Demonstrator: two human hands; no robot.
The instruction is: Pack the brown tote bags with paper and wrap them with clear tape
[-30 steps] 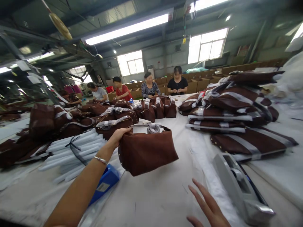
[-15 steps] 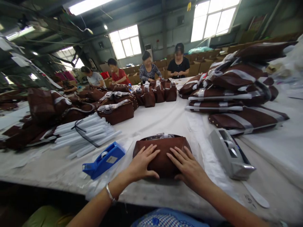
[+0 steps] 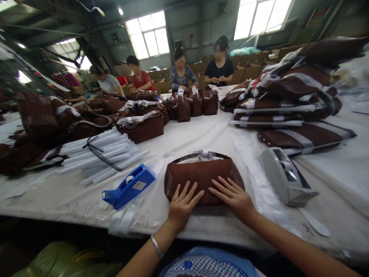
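Directly before me on the white-covered table lies a brown leather handbag (image 3: 206, 169), its strap and a clear-wrapped bundle along the far edge. My left hand (image 3: 184, 204) rests on the near left part of the bag, fingers spread. On the near right part lies my right hand (image 3: 235, 198), also flat with its fingers apart. Neither hand grips anything. A blue tape dispenser (image 3: 129, 186) stands left of the bag. To the right is a grey tape dispenser (image 3: 288, 179).
White tubes (image 3: 100, 154) tied with a black band lie at left, near piled brown bags (image 3: 43, 119). Finished-looking bags (image 3: 184, 105) stand farther back. A tall stack of wrapped bags (image 3: 300, 92) rises at right. Several people sit across the table. A white flat strip (image 3: 315, 223) lies near right.
Both hands have slid toward the near side of the bag, showing more of its surface and strap. The view has shifted slightly downward.
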